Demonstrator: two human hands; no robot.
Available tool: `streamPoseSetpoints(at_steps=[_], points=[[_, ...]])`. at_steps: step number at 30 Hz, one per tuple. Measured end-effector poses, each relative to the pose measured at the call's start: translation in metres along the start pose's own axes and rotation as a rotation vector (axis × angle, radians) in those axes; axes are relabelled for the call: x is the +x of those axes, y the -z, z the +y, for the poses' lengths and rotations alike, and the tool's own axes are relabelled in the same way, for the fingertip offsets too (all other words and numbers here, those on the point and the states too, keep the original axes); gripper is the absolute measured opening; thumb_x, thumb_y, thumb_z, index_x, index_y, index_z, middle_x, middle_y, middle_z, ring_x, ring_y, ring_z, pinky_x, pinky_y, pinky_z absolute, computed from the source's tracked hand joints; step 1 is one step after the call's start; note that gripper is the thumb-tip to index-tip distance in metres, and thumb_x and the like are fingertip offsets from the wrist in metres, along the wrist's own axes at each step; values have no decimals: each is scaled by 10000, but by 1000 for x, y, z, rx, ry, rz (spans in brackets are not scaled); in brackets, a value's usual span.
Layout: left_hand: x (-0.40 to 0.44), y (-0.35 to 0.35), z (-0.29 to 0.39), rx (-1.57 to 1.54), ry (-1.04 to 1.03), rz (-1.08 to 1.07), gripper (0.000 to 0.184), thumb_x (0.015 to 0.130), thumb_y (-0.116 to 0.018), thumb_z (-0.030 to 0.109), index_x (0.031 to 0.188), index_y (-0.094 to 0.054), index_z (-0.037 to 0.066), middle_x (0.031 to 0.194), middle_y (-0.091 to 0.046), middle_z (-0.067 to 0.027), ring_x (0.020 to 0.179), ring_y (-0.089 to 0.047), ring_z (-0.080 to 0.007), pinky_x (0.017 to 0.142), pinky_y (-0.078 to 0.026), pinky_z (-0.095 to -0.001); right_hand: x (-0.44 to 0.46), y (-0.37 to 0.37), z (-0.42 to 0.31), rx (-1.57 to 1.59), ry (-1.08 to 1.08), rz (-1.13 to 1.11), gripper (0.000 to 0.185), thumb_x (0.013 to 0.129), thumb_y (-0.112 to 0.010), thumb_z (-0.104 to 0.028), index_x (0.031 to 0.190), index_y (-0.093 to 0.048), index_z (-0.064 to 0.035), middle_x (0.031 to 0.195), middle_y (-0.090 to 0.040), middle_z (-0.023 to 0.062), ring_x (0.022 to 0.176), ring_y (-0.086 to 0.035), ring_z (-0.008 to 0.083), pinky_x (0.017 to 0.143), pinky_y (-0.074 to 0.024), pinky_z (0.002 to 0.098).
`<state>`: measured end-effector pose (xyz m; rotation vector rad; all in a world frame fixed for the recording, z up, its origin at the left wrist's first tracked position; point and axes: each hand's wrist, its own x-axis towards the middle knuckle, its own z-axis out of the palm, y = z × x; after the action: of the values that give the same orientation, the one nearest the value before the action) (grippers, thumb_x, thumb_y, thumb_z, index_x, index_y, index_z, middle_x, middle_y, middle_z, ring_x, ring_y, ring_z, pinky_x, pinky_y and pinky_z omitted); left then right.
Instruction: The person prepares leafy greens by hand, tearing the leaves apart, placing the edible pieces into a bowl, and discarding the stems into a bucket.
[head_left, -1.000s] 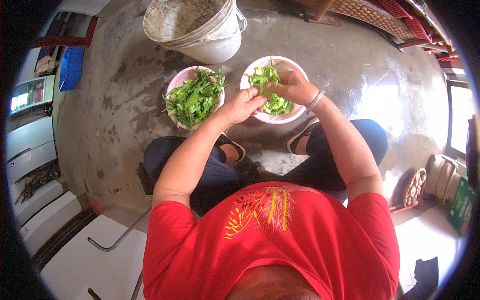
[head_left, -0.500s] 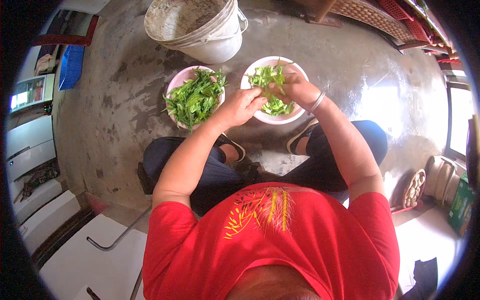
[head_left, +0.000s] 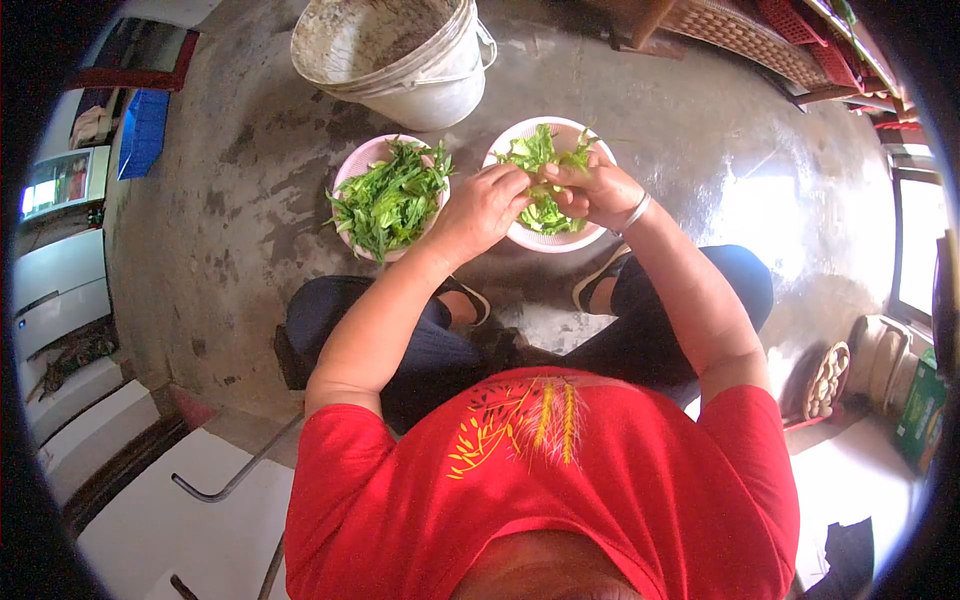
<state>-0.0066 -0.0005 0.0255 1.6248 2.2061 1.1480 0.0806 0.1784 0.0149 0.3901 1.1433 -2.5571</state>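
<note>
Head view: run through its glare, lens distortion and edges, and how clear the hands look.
Head view: white glare washes out part of the floor at right; head view: the wide lens curves the outer scene and leaves black corners; head view: the left hand and right hand read clearly, but fine detail in the greens near them is hard to resolve.

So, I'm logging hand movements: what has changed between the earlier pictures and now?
The bare left hand has rolled knuckles-up; the bare right hand, wearing a silver-coloured bangle, has turned, showing its curled fingers. Whether any leaf was let go is unclear. Both hands stayed near the round white-and-pink plastic basket holding bright-green leaves; the round pink plastic basket of darker green leaves and the whitish plastic bucket stayed put.
</note>
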Motion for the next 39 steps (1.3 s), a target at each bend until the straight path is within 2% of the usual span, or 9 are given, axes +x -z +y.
streamPoseSetpoints(at_steps=[2,8,12,16,20,23,32,36,39], points=[[0,2,2,-21,16,35,146,798,-566,66,917,-508,4,857,-554,-165,778,-559,-358,664,-450,-406,0,0,0,55,57,-79,173,847,-602,-204,797,-564,-42,609,-490,-7,455,-373,57,411,-268,209],[0,1,-5,-21,108,43,160,837,-532,79,974,-522,-3,869,-573,-162,765,-578,-332,657,-463,-367,6,1,5,-87,143,86,217,852,-598,-249,813,-563,-38,601,-461,-22,485,-367,59,447,-258,193],[-6,3,-31,-198,411,223,179,895,-477,146,997,-536,11,773,-620,-112,702,-616,-224,619,-482,-320,-1,4,-15,-92,305,228,207,865,-570,-232,851,-599,-27,599,-420,-54,484,-306,52,446,-220,211],[-7,16,-44,-540,687,288,156,913,-475,171,964,-553,45,773,-583,-15,646,-523,-62,618,-463,-209,1,32,-26,-703,83,383,290,798,-628,-281,932,-618,-24,678,-579,43,580,-538,106,530,-410,236],[-4,21,-40,-643,776,346,171,905,-495,184,996,-536,45,777,-586,-30,636,-521,-63,597,-458,-201,-5,22,-25,-1551,31,564,397,749,-637,-356,1056,-614,-106,852,-649,160,804,-640,278,721,-502,359],[-4,25,-38,-666,778,368,182,901,-507,193,1014,-526,51,776,-588,-37,629,-527,-67,591,-458,-200,-2,35,-20,-1621,61,596,410,753,-613,-388,1100,-602,-169,884,-637,170,832,-610,347,749,-485,415],[16,80,-48,-778,772,382,230,892,-530,259,968,-532,42,790,-601,-54,618,-549,-82,572,-481,-217,-11,-7,-43,-1516,279,517,354,774,-593,-362,1059,-613,-153,880,-651,125,819,-619,317,731,-496,397],[65,135,-78,-960,535,445,358,884,-537,272,1085,-487,-20,897,-603,-91,775,-602,-143,710,-516,-267,-12,-17,-42,-1542,331,488,354,781,-586,-366,1061,-604,-151,878,-655,111,809,-622,309,721,-498,395],[75,149,-88,-834,605,725,449,871,-556,278,1185,-442,-23,997,-581,-111,879,-588,-161,752,-508,-296,-21,-37,-46,-1569,342,452,350,794,-584,-337,1086,-585,-145,871,-656,115,796,-627,298,711,-500,385]])
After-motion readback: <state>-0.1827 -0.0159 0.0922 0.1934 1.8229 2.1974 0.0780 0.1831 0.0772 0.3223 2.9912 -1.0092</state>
